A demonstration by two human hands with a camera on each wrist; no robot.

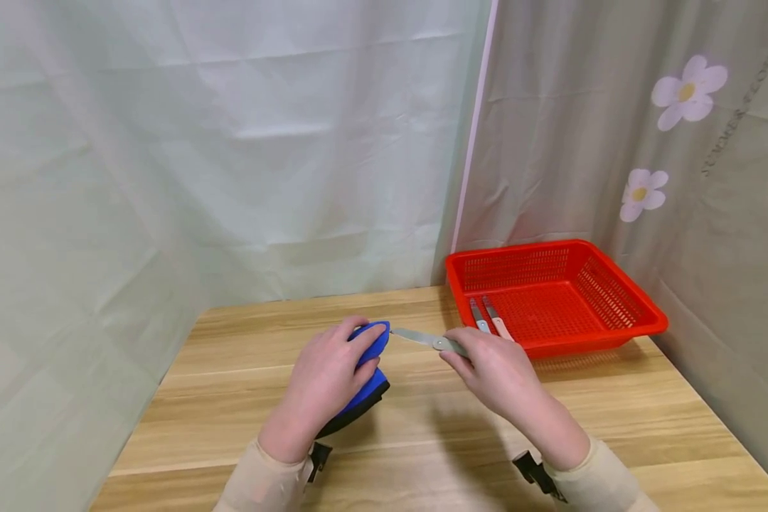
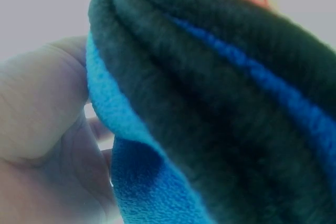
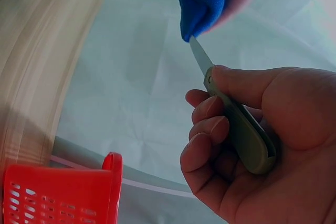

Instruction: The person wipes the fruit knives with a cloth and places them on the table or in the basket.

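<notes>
My left hand [image 1: 329, 370] grips a folded blue cloth [image 1: 372, 348] with a dark border, which fills much of the left wrist view. In my right hand [image 1: 494, 366] is a folding knife [image 3: 242, 132] with a grey-green handle, its blade [image 1: 412, 336] unfolded and pointing left. The blade's tip meets the edge of the cloth, seen in both the head and right wrist views. My right thumb lies along the handle near the pivot, with the fingers curled round the other side. Both hands are above the wooden table [image 1: 249, 341].
A red plastic basket [image 1: 646, 323] stands at the table's back right, just beyond my right hand. Inside lie two more knives, one with a light blue handle [image 1: 483, 326] and one with a pink handle [image 1: 502, 328]. Pale curtains [image 1: 281, 178] hang behind and beside the table.
</notes>
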